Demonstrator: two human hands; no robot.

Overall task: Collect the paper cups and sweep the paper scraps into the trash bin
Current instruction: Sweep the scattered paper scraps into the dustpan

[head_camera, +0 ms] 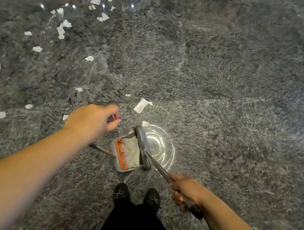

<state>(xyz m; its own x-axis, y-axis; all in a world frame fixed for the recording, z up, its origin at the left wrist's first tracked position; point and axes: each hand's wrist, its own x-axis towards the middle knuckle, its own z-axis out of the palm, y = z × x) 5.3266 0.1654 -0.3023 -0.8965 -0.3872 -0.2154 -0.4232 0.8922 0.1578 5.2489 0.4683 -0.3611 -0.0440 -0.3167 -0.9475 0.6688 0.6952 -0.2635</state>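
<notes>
Far to our left, torn paper scraps (pixel 61 30) lie scattered over the glossy grey stone floor (pixel 232 78), thickest toward the upper left and thinning as they come nearer our feet. One larger scrap (pixel 141 105) sits just beyond the dustpan, with a small one beside the broom head.

Our left hand (pixel 91 122) reaches forward with its fingers curled round the top of the dustpan's handle (pixel 102 149), where a bit of red shows at the fingertips; the thin metal rod runs down from under the wrist to the pan. The dustpan (pixel 124 155) rests on the floor just ahead of our feet, grey with an orange comb strip along its left side, and crumpled paper (pixel 133 152) already lies inside it.

Against the pan's right edge lies the grey broom head (pixel 143 146), touching the pan's open mouth. Its metal pole slants down to the right into our right hand (pixel 184 191), whose fingers wrap tightly round the pole just above its black end cap.

Below, between the arms, we see our two black shoes (pixel 137 195) and dark trousers. No paper cups show anywhere we can see.
</notes>
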